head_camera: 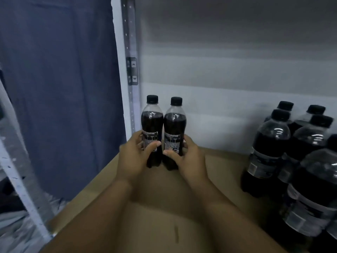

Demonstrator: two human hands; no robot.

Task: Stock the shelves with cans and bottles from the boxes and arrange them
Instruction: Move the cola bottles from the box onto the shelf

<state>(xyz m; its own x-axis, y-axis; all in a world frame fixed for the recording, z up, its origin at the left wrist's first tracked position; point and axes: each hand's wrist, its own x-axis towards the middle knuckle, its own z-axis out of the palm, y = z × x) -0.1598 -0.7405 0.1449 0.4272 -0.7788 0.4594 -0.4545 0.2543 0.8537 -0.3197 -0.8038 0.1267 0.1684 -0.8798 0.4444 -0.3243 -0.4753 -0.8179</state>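
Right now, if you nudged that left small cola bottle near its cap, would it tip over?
Probably: the left small cola bottle is tall and narrow-based. Nearly full, so likely heavy for its size. The left hand grips its label, steadying it.

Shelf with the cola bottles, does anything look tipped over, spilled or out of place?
Nothing stands out. The left hand and right hand each grip a small cola bottle, both upright, capped and side by side in the shelf's back left corner. The larger cola bottles on the right also stand upright. No spill shows.
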